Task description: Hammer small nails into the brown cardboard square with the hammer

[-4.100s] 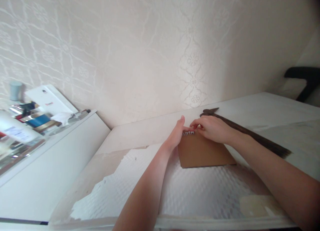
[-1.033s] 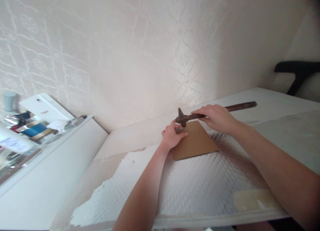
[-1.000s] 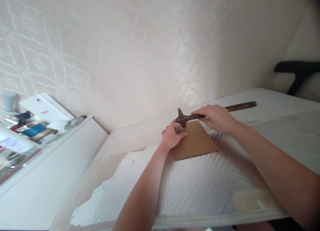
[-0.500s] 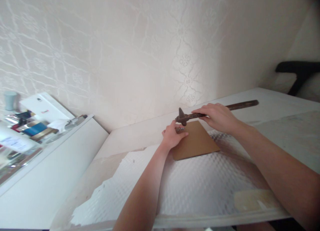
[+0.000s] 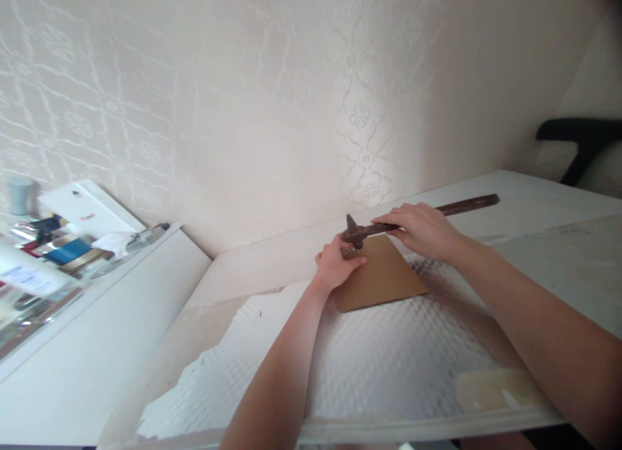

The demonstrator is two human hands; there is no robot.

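Observation:
A brown board (image 5: 383, 278) lies flat on a white table (image 5: 272, 259) over a sheet of bubble wrap (image 5: 389, 366). My left hand (image 5: 335, 265) pinches a small metal piece (image 5: 348, 252) against the board's far left corner. My right hand (image 5: 422, 229) grips a rusty hammer (image 5: 461, 207) close to its head, handle pointing right. The hammer head (image 5: 352, 230) hovers just above the small piece.
A patterned wall (image 5: 291, 100) stands right behind the table. To the left a white shelf (image 5: 97, 268) carries bottles, tubes and a white box (image 5: 82, 207). A black chair arm (image 5: 578, 135) shows at the far right. A pale strip (image 5: 490, 382) lies on the wrap near the front edge.
Earlier both hands fiddled with the small piece and the hammer lay on the table. Since then my right hand has picked up the hammer. In the last second its head has dipped slightly.

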